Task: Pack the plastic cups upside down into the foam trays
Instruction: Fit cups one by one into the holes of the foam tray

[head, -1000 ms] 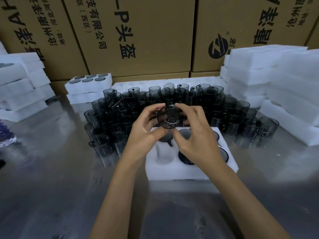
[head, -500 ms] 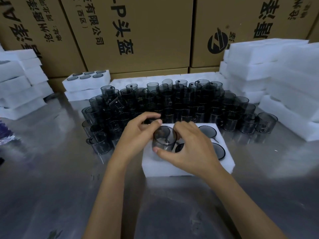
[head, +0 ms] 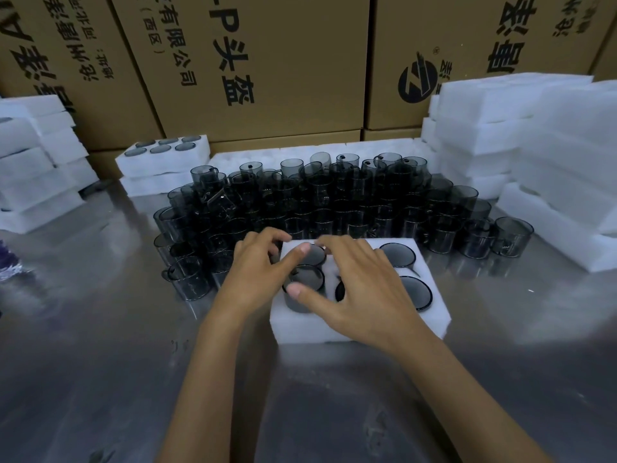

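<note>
both hands, left and right, pinched a cup half sunk in the tray at frame centre, loose cups crowding its far edge.

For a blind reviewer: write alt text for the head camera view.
Both hands, left hand and right hand, grip a smoky cup upside down, partly sunk in a near-left slot of a white foam tray. Loose cups crowd the steel table behind it, before cardboard boxes.
</note>
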